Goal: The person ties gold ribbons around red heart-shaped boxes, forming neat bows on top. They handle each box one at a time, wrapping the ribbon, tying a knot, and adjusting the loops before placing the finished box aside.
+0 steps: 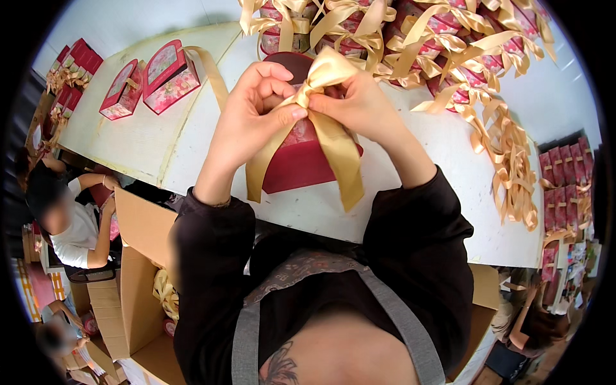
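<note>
My left hand [260, 110] and my right hand [356, 103] pinch a gold satin ribbon bow [308, 94] at its knot, with the thumbs on either side. One wide loop stands up by the right fingers, and two long tails [344, 163] hang down towards me. Directly beneath the bow is a red floral gift box [298, 166] with a dark red plain front panel, on the white table. Both hands and the ribbon hide much of the box's top.
Two floral boxes [172, 77] stand at the left on the white table [192, 144]. Many ribboned boxes [346, 29] are piled at the far side. Loose gold ribbons [515, 178] lie at the right. An open cardboard carton [139, 288] is below left; other people work nearby.
</note>
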`<state>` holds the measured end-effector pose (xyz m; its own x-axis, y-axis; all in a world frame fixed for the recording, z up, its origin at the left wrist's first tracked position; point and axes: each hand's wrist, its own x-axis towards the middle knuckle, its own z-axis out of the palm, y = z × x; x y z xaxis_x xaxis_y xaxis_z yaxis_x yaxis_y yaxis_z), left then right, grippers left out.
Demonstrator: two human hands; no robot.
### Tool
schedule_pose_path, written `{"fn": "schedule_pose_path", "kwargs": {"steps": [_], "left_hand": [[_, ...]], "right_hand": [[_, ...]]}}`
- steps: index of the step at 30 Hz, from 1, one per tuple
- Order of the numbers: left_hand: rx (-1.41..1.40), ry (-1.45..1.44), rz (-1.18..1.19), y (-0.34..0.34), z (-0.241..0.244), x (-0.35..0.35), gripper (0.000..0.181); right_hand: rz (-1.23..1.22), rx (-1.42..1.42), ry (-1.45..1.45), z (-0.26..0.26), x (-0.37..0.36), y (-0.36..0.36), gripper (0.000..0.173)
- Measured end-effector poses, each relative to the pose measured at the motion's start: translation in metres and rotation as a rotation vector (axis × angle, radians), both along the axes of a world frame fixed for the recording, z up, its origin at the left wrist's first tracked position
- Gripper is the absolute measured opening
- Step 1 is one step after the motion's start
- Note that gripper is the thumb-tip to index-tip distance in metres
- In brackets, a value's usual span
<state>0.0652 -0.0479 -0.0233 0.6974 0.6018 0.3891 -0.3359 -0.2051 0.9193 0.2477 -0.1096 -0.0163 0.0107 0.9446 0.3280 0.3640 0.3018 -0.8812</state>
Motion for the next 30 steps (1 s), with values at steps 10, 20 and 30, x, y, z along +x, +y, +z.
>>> {"fn": "schedule_pose_path", "kwargs": {"steps": [10,20,30], "left_hand": [[0.157,0.066,0.445,-0.020,-0.002,0.005,0.050],[-0.052,0.041,0.435,-0.021,0.002,0.008,0.024],[0.433,0.271,1.035,-0.022,-0.020,-0.009,0.024]], "right_hand": [[-0.239,0.262,-0.042,-0.006,-0.022,0.005,0.014],[0.218,-0.061,0.142,0.008,0.011,0.006,0.039],[-0.220,-0.102,0.112,-0.011,0.024,-0.008,0.019]]}}
